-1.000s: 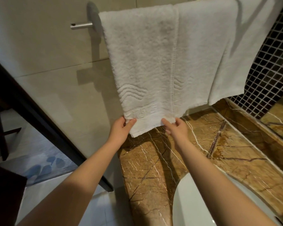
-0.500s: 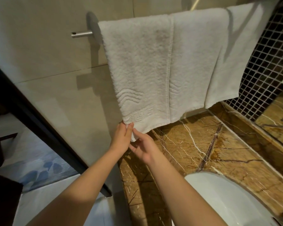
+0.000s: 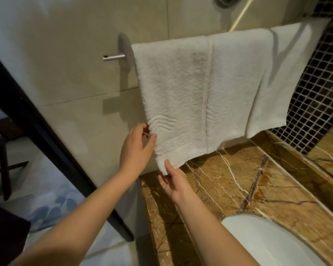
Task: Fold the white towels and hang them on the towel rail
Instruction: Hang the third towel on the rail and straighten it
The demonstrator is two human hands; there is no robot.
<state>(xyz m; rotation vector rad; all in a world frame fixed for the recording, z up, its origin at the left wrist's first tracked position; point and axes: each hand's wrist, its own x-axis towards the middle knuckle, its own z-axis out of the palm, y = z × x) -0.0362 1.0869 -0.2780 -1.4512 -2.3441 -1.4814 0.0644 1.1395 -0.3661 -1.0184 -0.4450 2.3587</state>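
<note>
On towel rail (image 3: 113, 57): textured towel (image 3: 177, 96) and plain towel (image 3: 267, 83), both folded. Left hand (image 3: 136, 148) pinches textured towel's side edge, right hand (image 3: 173, 181) its bottom corner. Likely only straightening left.

Item 1: towel rail (image 3: 113, 57), above the left hand (image 3: 136, 148). I saw only its bare end; the rest lay under the towel (image 3: 173, 89).
Item 2: basin (image 3: 267, 244), below and right of the right hand (image 3: 174, 181), cut off by the bottom edge.
Item 3: round metal fitting (image 3: 226, 0), high above both hands, cut off by the top edge.
</note>
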